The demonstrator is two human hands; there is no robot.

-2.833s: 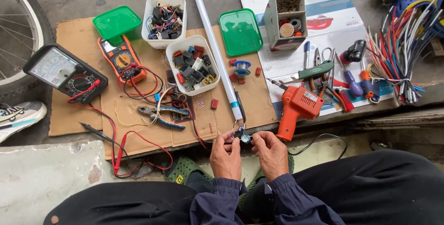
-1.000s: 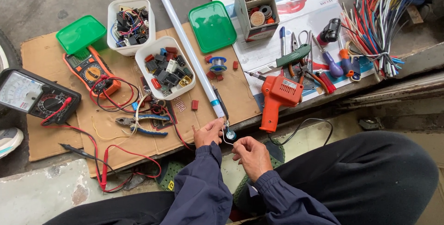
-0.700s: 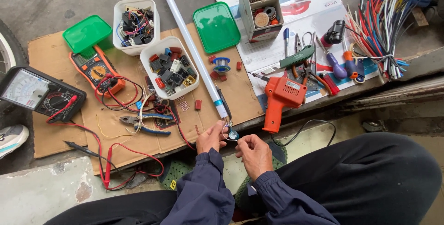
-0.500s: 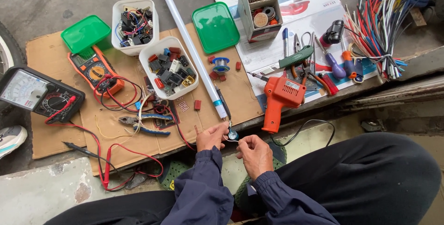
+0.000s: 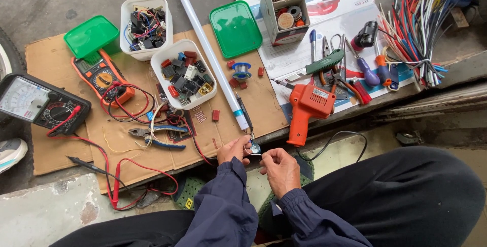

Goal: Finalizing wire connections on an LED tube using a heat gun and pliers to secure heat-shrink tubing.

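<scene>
Head view: looking down at a person seated before a cardboard sheet (image 5: 66,150) laid on the floor, parts and tools spread over it.
Left hand (image 5: 233,149): at the near edge of the cardboard, fingers pinched shut on a thin white wire (image 5: 252,153).
Right hand (image 5: 280,168): just off the near edge, fingers closed on the other end of that wire; the two hands nearly touch.
Wire's place: between the hands, running up to a small round part (image 5: 255,148) just below the end of a white tube (image 5: 208,54); whether wire and part are joined is too small to tell.
Tube: lies slantwise from the far edge down to the near edge, its capped end close to the left hand.
Soldering gun (image 5: 306,110): orange, right of the tube's end, near the right hand, untouched.
Left side: two meters (image 5: 104,77), red and black leads (image 5: 116,176), pliers (image 5: 152,136).
Middle: two white tubs (image 5: 183,74) of small parts, two green lids (image 5: 236,27).
Right side: paper with screwdrivers and cutters, an open box (image 5: 283,6), a bundle of coloured wires (image 5: 421,28).
Step in hand: seemingly dressing or fixing the wire at the tube's end.
Next move, as a judgement: calls for steady tension on the wire and a free hand if the gun is wanted, so one grip would have to hold alone.
</scene>
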